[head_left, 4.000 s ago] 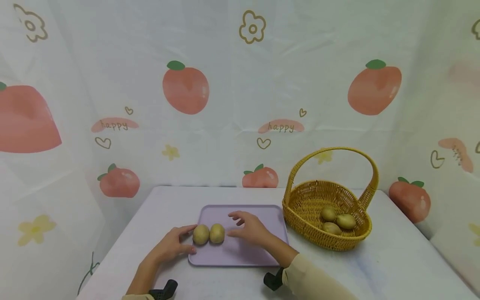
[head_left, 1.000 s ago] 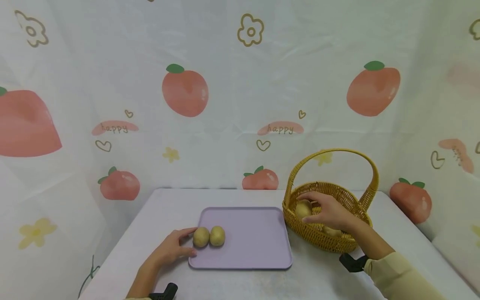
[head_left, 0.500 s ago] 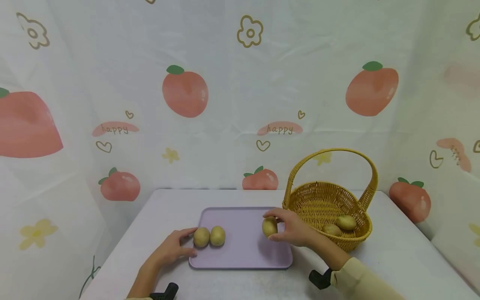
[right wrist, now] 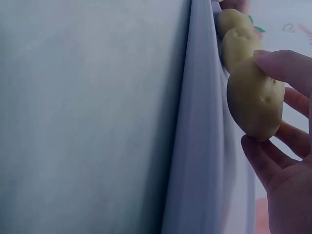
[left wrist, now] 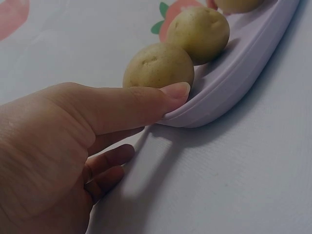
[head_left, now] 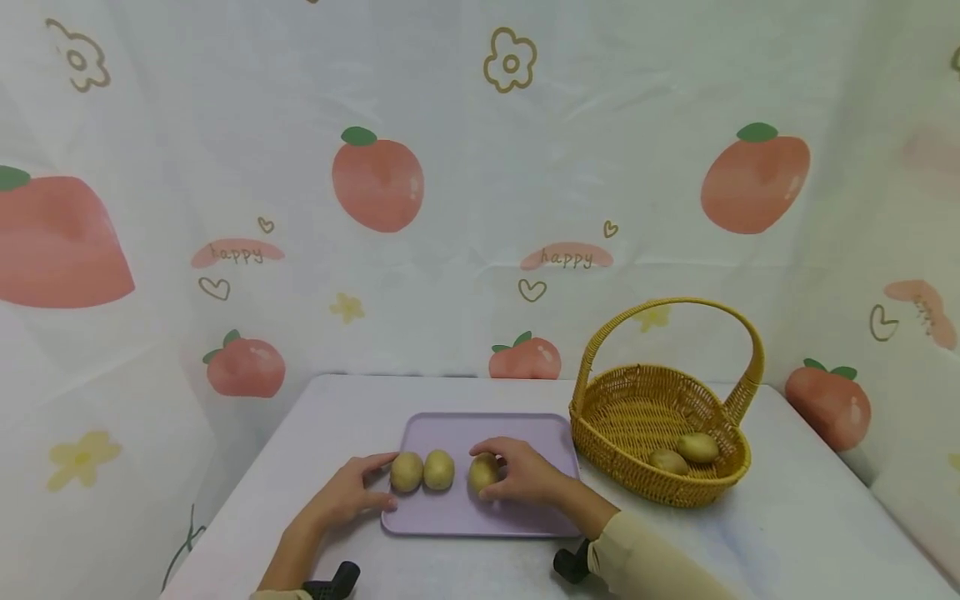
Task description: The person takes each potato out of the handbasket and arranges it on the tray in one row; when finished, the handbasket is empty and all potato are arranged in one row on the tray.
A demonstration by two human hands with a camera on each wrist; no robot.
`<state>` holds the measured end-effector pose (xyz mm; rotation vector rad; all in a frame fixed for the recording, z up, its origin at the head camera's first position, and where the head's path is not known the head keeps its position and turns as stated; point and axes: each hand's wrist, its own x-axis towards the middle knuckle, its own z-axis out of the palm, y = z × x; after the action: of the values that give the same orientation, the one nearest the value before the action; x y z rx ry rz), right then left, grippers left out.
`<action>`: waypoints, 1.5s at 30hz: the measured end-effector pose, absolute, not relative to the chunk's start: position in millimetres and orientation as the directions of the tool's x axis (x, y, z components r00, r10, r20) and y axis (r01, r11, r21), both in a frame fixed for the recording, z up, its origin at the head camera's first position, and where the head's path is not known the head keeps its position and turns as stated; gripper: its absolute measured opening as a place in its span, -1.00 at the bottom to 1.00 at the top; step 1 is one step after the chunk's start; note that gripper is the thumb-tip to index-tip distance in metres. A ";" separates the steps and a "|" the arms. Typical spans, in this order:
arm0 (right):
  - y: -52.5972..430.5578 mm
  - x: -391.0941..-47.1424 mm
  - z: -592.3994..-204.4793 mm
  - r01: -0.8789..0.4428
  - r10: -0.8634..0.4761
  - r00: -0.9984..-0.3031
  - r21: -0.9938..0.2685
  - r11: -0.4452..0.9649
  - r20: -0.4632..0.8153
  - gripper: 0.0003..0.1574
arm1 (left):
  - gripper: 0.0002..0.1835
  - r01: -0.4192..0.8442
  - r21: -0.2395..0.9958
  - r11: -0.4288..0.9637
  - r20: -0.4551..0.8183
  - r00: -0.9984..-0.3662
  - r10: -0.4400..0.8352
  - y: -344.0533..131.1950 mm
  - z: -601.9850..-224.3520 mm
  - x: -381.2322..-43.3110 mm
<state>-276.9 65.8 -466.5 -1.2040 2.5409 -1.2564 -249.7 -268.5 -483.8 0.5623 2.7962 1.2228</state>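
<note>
My right hand (head_left: 525, 475) pinches a yellow-brown potato (head_left: 483, 473) between thumb and fingers over the middle of the lilac tray (head_left: 525, 518). Whether this potato touches the tray is unclear. Two more potatoes, a left one (head_left: 406, 472) and a right one (head_left: 438, 470), sit side by side at the tray's left end. There my left hand (head_left: 347, 493) rests at the tray edge, thumb (left wrist: 146, 103) straight along the rim beside the leftmost potato. Its index fingertip is hidden in the left wrist view. In the right wrist view, the pinched potato (right wrist: 254, 100) lines up with the other two.
A yellow wicker basket (head_left: 660, 487) with a tall handle stands right of the tray. It holds a front potato (head_left: 667, 462) and a back potato (head_left: 698, 447). White table surface (head_left: 442, 571) lies before the tray. A printed curtain (head_left: 465, 317) hangs behind.
My right hand lifted a potato from the basket and carried it left over the tray, near the two potatoes there. The basket went from three potatoes to two. My left hand stayed put.
</note>
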 end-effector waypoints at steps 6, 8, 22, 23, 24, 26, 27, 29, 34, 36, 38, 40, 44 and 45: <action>49.0 -278.6 -467.4 -0.581 -0.653 -0.715 -0.734 0.353 0.252 -0.32 | -0.18 0.315 0.716 0.624 0.108 -0.932 0.346 -267.3 -484.3 -251.8; 45.7 -279.0 -468.0 -0.571 -0.650 -0.719 -0.744 0.348 0.248 -0.33 | -0.18 0.317 0.711 0.627 0.109 -0.931 0.347 -267.3 -484.6 -252.1; 54.8 -279.7 -460.5 -0.578 -0.660 -0.719 -0.716 0.392 0.219 -0.20 | -0.18 0.293 0.716 0.633 0.091 -0.939 0.333 -265.4 -481.3 -248.3; 58.3 -279.3 -457.8 -0.586 -0.659 -0.718 -0.705 0.399 0.224 -0.20 | -0.18 0.294 0.716 0.633 0.092 -0.939 0.332 -265.1 -481.1 -248.0; 62.3 -279.0 -454.8 -0.596 -0.660 -0.715 -0.695 0.402 0.231 -0.21 | -0.18 0.292 0.718 0.632 0.091 -0.939 0.331 -264.8 -481.1 -247.7; 71.5 -278.6 -447.6 -0.620 -0.666 -0.703 -0.674 0.401 0.250 -0.24 | -0.18 0.292 0.721 0.629 0.091 -0.939 0.331 -264.6 -481.0 -247.5; 76.5 -278.4 -443.4 -0.634 -0.670 -0.695 -0.662 0.400 0.260 -0.26 | -0.18 0.294 0.719 0.630 0.094 -0.939 0.331 -264.7 -481.2 -247.5; 87.2 -277.5 -432.9 -0.649 -0.672 -0.688 -0.647 0.401 0.274 -0.31 | -0.18 0.300 0.714 0.633 0.099 -0.938 0.333 -265.2 -481.3 -247.8; 116.0 -276.8 -403.7 -0.657 -0.663 -0.687 -0.644 0.394 0.296 -0.41 | -0.18 0.295 0.715 0.634 0.097 -0.940 0.328 -266.2 -480.8 -248.3; 128.2 -277.3 -393.5 -0.633 -0.658 -0.701 -0.664 0.397 0.275 -0.45 | -0.18 0.285 0.717 0.636 0.090 -0.943 0.322 -266.5 -481.0 -248.3; 140.8 -277.1 -384.5 -0.592 -0.649 -0.725 -0.691 0.415 0.231 -0.49 | -0.18 0.280 0.716 0.639 0.084 -0.944 0.320 -266.8 -481.7 -248.4; 153.8 -276.5 -376.3 -0.558 -0.640 -0.746 -0.700 0.446 0.187 -0.53 | -0.18 0.278 0.715 0.641 0.082 -0.945 0.318 -267.1 -482.5 -248.7; 180.1 -274.1 -362.7 -0.539 -0.625 -0.767 -0.676 0.503 0.147 -0.56 | -0.18 0.286 0.711 0.643 0.090 -0.943 0.320 -267.4 -483.3 -249.8; 186.7 -273.3 -360.3 -0.541 -0.625 -0.767 -0.670 0.509 0.145 -0.55 | -0.18 0.290 0.710 0.642 0.093 -0.942 0.322 -267.4 -483.5 -250.2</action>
<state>-273.3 186.7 -360.3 -1.0194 2.6266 -1.1032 -250.2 -267.4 -483.5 0.5239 2.8082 1.2028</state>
